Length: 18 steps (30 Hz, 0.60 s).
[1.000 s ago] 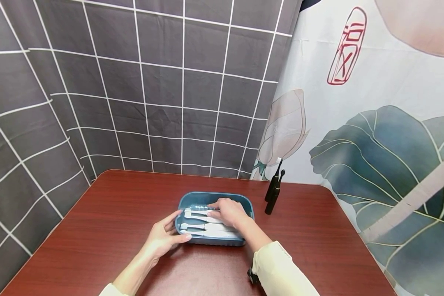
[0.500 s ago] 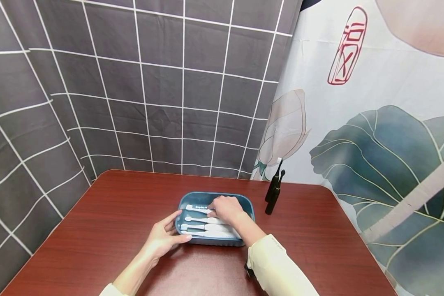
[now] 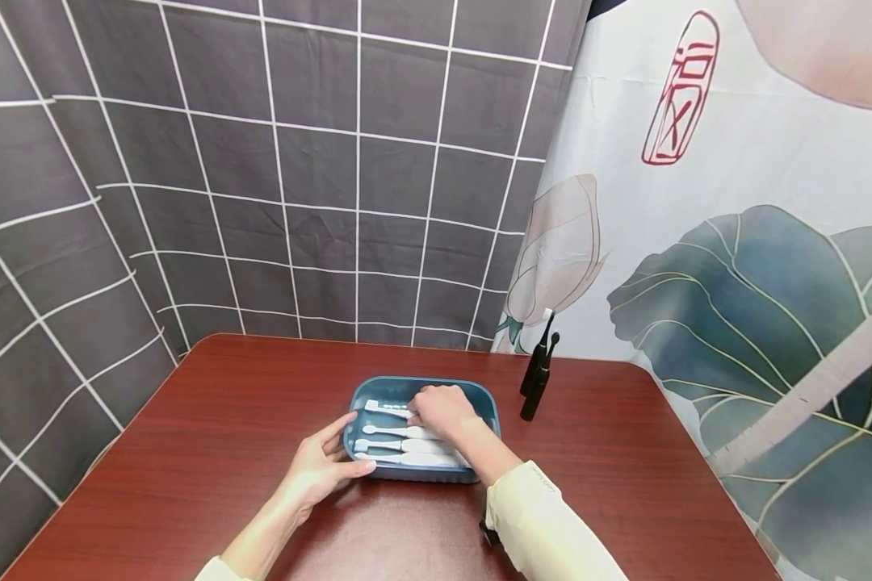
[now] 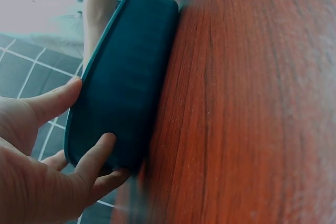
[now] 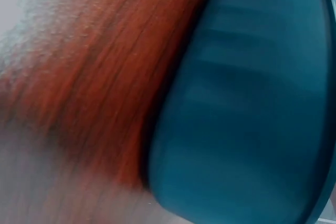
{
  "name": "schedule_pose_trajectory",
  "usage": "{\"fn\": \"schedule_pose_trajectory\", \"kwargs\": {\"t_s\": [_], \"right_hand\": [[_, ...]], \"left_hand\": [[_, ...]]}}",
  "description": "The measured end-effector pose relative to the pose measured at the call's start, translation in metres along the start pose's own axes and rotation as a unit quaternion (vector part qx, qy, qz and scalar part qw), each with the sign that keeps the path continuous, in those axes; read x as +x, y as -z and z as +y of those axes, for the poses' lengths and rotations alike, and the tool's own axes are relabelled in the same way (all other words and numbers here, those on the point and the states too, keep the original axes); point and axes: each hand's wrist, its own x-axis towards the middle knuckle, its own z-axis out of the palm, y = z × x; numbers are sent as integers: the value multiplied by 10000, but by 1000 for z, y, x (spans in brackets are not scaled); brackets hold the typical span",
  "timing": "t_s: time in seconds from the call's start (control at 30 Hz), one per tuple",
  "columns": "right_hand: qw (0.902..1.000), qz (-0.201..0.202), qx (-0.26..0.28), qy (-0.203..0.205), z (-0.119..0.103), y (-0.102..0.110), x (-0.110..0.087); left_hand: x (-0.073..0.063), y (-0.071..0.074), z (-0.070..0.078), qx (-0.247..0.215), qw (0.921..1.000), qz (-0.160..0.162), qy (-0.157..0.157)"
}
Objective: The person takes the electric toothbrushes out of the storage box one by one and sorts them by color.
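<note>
A person's right hand (image 3: 445, 410) reaches into a blue tray (image 3: 425, 475) on a red-brown table (image 3: 262, 395), its fingers closed round the handle of the farthest white toothbrush (image 3: 388, 410), which lies just inside the tray's far edge. Three more white toothbrushes (image 3: 410, 445) lie side by side toward the near edge, heads to the left end. The left hand (image 3: 318, 468), thumb and fingers spread apart, steadies the tray at its near left corner. Two black toothbrushes (image 3: 536, 393) stand upright by the table's far edge, toward its right corner.

The step in hand appears to be settling the fourth brush into the row; the next move calls for squaring its slant and letting go. Knuckles hide the right fingertips, so the exact grip is uncertain.
</note>
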Motion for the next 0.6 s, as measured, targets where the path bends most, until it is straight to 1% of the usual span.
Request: {"fn": "schedule_pose_trajectory", "kwargs": {"t_s": [0.13, 0.37, 0.47, 0.6], "right_hand": [[9999, 121, 8, 41, 2, 0, -4], [9969, 581, 524, 89, 14, 5, -12], [9928, 867, 817, 134, 19, 9, -16], [9829, 1313, 1288, 59, 24, 14, -23]], "left_hand": [[0, 1, 0, 54, 10000, 7, 29], [-1, 1, 1, 170, 9998, 38, 73], [-1, 1, 1, 154, 9999, 31, 51], [0, 1, 0, 136, 9999, 33, -2]]}}
